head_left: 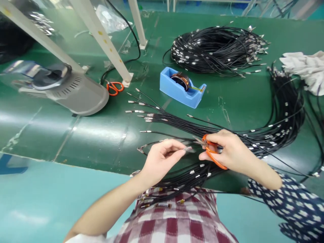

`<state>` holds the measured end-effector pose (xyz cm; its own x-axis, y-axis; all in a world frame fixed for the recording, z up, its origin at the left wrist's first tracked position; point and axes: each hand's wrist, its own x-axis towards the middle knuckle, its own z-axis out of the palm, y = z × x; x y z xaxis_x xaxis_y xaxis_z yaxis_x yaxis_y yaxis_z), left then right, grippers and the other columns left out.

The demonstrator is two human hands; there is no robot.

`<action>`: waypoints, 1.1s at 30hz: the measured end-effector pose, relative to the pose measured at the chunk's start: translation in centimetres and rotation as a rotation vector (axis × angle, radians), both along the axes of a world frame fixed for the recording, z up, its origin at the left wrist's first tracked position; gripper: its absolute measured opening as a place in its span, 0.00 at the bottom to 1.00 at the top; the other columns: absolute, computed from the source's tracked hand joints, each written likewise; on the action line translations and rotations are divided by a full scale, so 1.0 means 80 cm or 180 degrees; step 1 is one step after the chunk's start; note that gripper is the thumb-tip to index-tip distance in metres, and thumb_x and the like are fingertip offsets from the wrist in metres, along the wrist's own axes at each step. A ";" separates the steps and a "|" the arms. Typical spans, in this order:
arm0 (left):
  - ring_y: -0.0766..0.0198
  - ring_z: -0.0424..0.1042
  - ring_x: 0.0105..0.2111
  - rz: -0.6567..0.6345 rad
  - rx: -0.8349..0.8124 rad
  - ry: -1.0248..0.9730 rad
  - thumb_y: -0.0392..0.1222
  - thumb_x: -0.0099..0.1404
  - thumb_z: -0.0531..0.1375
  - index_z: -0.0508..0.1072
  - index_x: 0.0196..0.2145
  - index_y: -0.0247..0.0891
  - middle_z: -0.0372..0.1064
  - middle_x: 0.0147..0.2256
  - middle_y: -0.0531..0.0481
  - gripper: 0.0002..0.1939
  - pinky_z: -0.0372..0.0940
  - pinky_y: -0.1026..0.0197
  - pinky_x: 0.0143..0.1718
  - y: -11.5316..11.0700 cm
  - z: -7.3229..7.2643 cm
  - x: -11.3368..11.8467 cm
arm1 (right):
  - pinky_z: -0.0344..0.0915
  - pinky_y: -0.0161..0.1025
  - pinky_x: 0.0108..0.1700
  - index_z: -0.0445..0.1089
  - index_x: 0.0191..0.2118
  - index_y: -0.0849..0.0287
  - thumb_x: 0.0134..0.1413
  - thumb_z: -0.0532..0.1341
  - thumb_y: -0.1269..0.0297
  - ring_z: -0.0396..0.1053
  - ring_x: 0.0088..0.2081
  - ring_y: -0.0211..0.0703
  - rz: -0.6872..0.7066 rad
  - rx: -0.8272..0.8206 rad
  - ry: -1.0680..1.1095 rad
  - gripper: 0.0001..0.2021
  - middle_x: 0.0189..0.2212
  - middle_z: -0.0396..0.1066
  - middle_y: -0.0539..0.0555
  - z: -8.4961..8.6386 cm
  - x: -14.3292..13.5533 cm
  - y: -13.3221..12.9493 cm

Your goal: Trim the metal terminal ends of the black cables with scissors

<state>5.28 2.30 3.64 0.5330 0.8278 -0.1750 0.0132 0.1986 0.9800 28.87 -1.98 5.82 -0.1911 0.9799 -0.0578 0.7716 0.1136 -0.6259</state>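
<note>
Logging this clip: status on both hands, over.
Left hand pinching small piece, blurred. Right hand holding orange-handled scissors, blades toward it. Black cables close around both hands.

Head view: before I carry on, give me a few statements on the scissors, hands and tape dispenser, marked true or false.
1. The right hand holds orange-handled scissors. True.
2. The left hand lies open and flat. False: its fingertips pinch a small piece.
3. A second pair lies near the grey machine. True.
4. The blue tape dispenser sits inside the cable coil. False: it stands outside it.
</note>
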 end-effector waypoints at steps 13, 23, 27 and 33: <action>0.73 0.64 0.25 -0.0592 0.1762 0.0613 0.31 0.64 0.63 0.78 0.34 0.36 0.68 0.26 0.54 0.04 0.59 0.69 0.26 -0.013 0.008 0.004 | 0.52 0.41 0.36 0.68 0.22 0.55 0.57 0.63 0.50 0.50 0.20 0.37 0.0917 0.0280 -0.1557 0.18 0.16 0.69 0.46 0.058 0.010 -0.012; 0.72 0.67 0.26 -0.0580 0.1810 0.0378 0.31 0.66 0.62 0.78 0.38 0.35 0.71 0.29 0.52 0.05 0.61 0.69 0.27 -0.018 0.010 0.002 | 0.51 0.40 0.36 0.71 0.25 0.55 0.59 0.62 0.48 0.51 0.21 0.38 0.0874 0.0541 -0.1667 0.18 0.17 0.71 0.45 0.060 0.017 -0.020; 0.71 0.66 0.26 -0.0644 0.1889 0.0410 0.30 0.66 0.61 0.78 0.38 0.35 0.69 0.28 0.52 0.06 0.60 0.68 0.27 -0.018 0.008 0.003 | 0.51 0.41 0.37 0.71 0.25 0.55 0.58 0.63 0.48 0.53 0.21 0.39 0.0970 0.0588 -0.1732 0.18 0.20 0.73 0.45 0.063 0.019 -0.023; 0.69 0.66 0.28 -0.0732 0.2226 0.0637 0.29 0.66 0.60 0.77 0.36 0.34 0.68 0.26 0.53 0.06 0.60 0.63 0.33 -0.023 0.009 0.005 | 0.49 0.43 0.36 0.69 0.24 0.56 0.59 0.62 0.54 0.57 0.20 0.40 0.1333 0.0396 -0.2053 0.15 0.20 0.74 0.48 0.061 0.011 -0.025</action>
